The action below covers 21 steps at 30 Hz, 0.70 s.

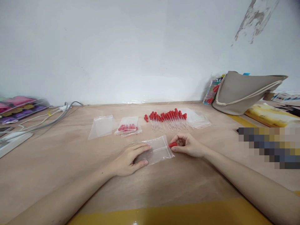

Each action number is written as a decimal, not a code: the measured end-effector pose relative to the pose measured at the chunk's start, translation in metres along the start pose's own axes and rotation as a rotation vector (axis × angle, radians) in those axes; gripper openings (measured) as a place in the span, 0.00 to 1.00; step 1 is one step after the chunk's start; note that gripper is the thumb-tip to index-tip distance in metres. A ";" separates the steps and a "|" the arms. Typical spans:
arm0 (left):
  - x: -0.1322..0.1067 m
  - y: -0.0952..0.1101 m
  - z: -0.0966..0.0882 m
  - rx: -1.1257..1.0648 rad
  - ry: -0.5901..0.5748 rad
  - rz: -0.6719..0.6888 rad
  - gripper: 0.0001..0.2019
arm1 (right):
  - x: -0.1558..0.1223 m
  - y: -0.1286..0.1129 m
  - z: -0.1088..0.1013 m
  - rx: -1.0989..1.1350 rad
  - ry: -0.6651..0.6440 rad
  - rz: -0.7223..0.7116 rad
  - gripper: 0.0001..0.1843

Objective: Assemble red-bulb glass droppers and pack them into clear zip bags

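A clear zip bag (161, 153) lies flat on the table, its zip edge towards the right. My left hand (130, 158) holds the bag's left end, fingers on top and the thumb at the near edge. Between the thumb and fingers of my right hand (186, 145) is the red bulb of a dropper (172, 144); its thin clear tube reaches into the bag. Beyond the hands lies a row of red-topped droppers (172, 118), tubes pointing towards me. To their left sits a stack of filled zip bags (128, 125) with red bulbs inside.
An unfilled clear bag (101, 125) lies at the left and more flat bags (198, 119) at the right of the droppers. A grey-beige pouch (243, 93) stands at the back right beside a yellow packet (272, 115). Cables (57, 117) and a power strip (16, 140) lie far left.
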<state>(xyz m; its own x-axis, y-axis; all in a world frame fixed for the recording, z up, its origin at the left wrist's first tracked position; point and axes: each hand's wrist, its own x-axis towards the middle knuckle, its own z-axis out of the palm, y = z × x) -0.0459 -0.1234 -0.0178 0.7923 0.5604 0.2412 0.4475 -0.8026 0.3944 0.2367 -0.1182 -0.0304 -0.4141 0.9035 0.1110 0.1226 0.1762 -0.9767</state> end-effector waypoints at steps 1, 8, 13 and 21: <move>0.000 0.000 0.000 0.001 0.000 0.002 0.23 | 0.001 0.001 0.003 0.029 -0.025 -0.049 0.11; 0.001 -0.001 0.000 0.010 -0.015 0.020 0.23 | 0.002 0.002 0.014 0.240 -0.215 -0.016 0.13; 0.000 0.000 0.000 0.018 -0.029 0.010 0.22 | 0.003 0.000 0.006 0.236 -0.154 0.060 0.15; -0.003 -0.003 -0.006 -0.007 -0.041 0.010 0.21 | 0.006 0.003 0.005 0.206 -0.083 0.145 0.15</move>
<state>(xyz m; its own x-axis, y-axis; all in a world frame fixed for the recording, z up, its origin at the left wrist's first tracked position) -0.0519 -0.1214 -0.0144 0.8130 0.5435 0.2088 0.4368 -0.8065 0.3984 0.2301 -0.1141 -0.0333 -0.4793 0.8767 -0.0398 0.0035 -0.0434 -0.9991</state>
